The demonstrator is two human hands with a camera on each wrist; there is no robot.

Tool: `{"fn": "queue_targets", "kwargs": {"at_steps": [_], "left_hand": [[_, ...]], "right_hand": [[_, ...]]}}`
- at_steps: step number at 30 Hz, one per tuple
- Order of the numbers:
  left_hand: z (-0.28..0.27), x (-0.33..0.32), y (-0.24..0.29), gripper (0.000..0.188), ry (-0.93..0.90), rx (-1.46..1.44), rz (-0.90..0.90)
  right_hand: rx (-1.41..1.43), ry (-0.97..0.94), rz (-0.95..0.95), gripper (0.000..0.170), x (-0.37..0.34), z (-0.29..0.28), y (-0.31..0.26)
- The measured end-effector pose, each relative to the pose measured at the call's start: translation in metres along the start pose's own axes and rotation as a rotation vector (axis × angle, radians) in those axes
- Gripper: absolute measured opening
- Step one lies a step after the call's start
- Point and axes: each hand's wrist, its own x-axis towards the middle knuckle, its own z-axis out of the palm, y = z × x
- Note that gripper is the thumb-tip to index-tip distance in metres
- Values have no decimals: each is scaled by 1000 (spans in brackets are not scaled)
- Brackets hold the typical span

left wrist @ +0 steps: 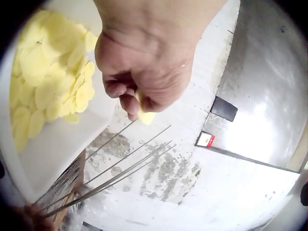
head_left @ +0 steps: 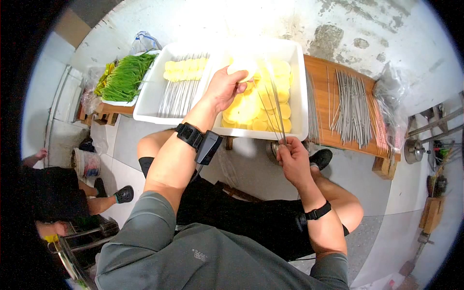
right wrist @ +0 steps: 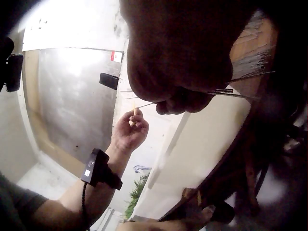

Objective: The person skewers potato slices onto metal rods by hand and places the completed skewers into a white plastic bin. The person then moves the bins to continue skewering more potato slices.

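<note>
White wall [head_left: 270, 21] stained by grey patches [head_left: 327, 38], brightly lit; wooden table [head_left: 316, 63] set alongside; pale floor [head_left: 357, 179] seen below.

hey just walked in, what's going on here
A seated person holds a yellow slice in the left grip and a few thin skewers in the right grip. One skewer points at the slice; I can't tell whether it has gone in. Loose slices fill the white bin in front, loaded skewers lie in the white tray to the left, and bare skewers lie on the wooden table to the right.
</note>
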Motion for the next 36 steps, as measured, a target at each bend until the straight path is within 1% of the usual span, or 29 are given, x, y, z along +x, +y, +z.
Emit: {"fn": "queue_targets", "kwargs": {"at_steps": [5, 7, 8, 10, 11, 13, 14, 16, 17, 19, 20, 22, 26, 28, 32, 36], "left_hand": [[-1, 1, -4, 22, 6, -36, -15], [0, 1, -5, 21, 40, -112, -61], [0, 1, -6, 21, 40, -113, -62], [0, 0, -5, 20, 24, -134, -53], [-1, 0, -5, 20, 24, -136, -53], [-3, 0, -5, 19, -6, -124, -107], [-2, 0, -7, 19, -6, -125, -106], [5, -6, -12, 19, -60, 38, -121], [6, -8, -12, 19, -61, 37, -120], [10, -8, -13, 23, -56, 95, -21], [13, -9, -15, 23, -56, 94, -20], [17, -8, -22, 25, 32, 87, 39], [20, -6, -30, 26, 88, 131, 61], [21, -5, -34, 25, 116, 74, 98], [23, -4, -40, 25, 136, 35, 128], [23, -2, -44, 25, 175, 43, 162]], "right_hand": [[-9, 30, -9, 11, -1, 3, 6], [102, 29, -13, 11, -2, 6, 7], [100, 30, -12, 11, -2, 7, 9], [74, 28, -73, 10, -1, 9, 11], [72, 28, -73, 10, -2, 9, 10], [88, 39, 2, 11, -4, 11, 3], [87, 38, 2, 11, -3, 12, 3], [114, 47, -19, 10, 0, 13, 3], [113, 47, -19, 10, 1, 13, 5], [140, 59, -15, 10, 5, 12, 7], [139, 58, -14, 10, 3, 13, 6], [58, 116, 26, 10, 1, 16, 1], [71, 117, -46, 9, 0, 21, 10], [111, 115, 30, 9, -2, 22, 7], [82, 108, 44, 9, -4, 21, 4], [130, 111, 91, 11, -5, 22, 2]]}}
